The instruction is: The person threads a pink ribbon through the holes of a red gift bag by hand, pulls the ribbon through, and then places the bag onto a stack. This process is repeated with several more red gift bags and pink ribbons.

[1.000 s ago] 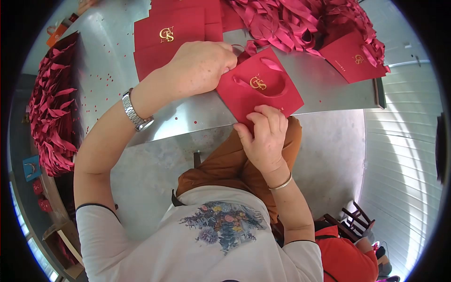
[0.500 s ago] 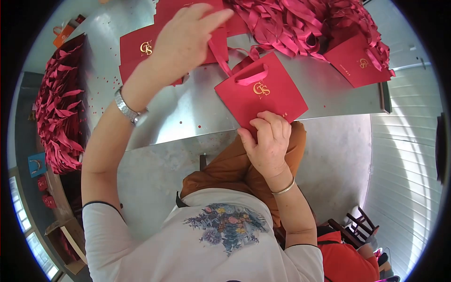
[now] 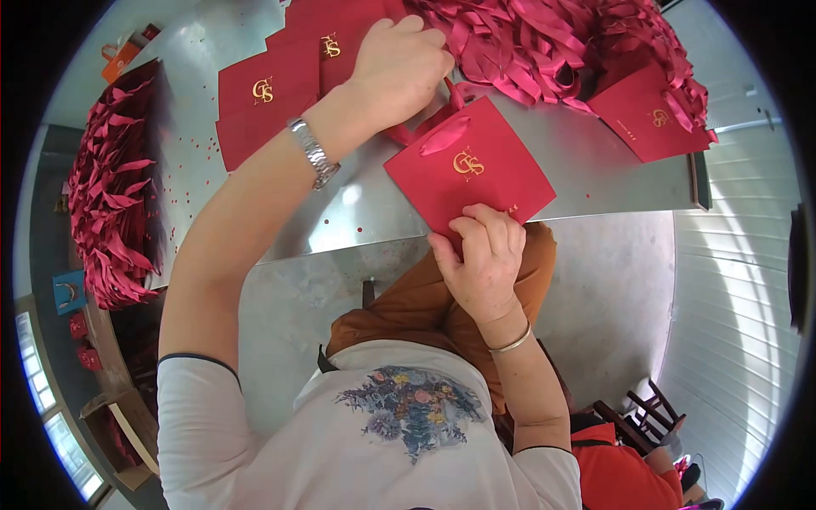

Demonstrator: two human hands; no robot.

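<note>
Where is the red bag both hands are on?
Head view, centre: the red bag lies on the metal table at its near edge, right hand pinching its lower corner, left hand at its ribbon handle, below the ribbon pile.

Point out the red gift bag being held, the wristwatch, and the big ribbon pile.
red gift bag (image 3: 473, 184), head view, on the middle of its front face.
wristwatch (image 3: 314, 155), head view, on its metal band.
ribbon pile (image 3: 527, 42), head view, on the tangled ribbons beyond the bag.

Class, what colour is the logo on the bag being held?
Gold, on the red bag; head view.
</note>
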